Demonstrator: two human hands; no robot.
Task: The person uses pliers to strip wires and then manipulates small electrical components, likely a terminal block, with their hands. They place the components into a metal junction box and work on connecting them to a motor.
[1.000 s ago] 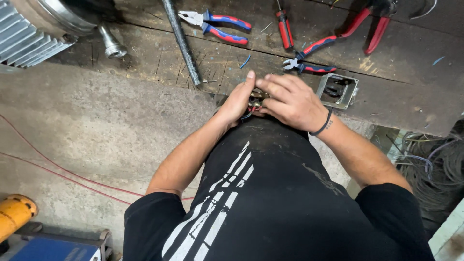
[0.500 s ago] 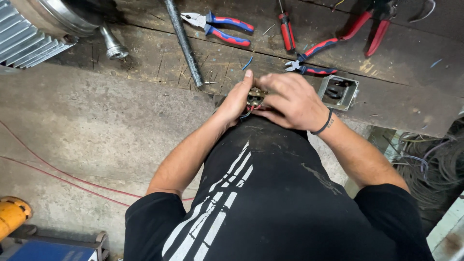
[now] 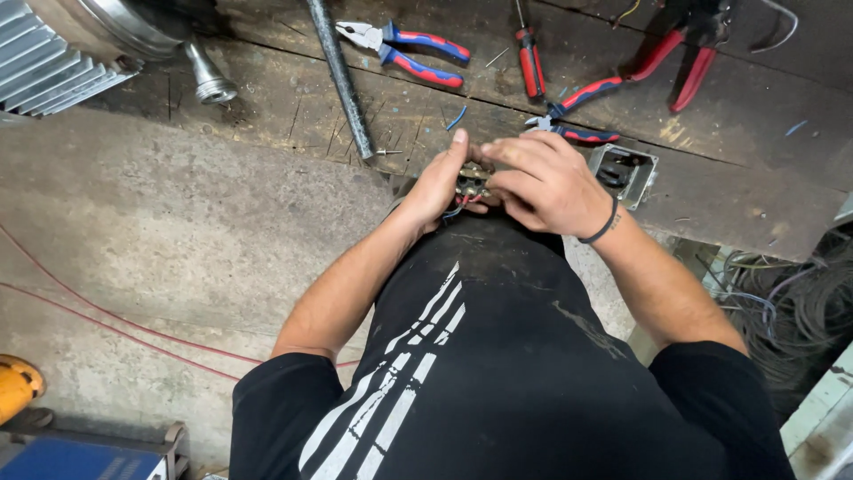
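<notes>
Above the near edge of the wooden bench (image 3: 267, 98), a small terminal block (image 3: 471, 182) with brass parts and short red and blue wire ends was held between both hands, close to the body. The left hand (image 3: 435, 187) was cupped around its left side, thumb raised; the right hand (image 3: 546, 182) was closed over its top, fingertips pinched on it. The piece was judged light and rigid, with small fittings easily bent or dropped, best gripped by its body rather than its wires. On the bench, an open metal box (image 3: 625, 173) lay just beside the right hand, with side cutters (image 3: 573, 133) and combination pliers (image 3: 404, 52) farther back.
</notes>
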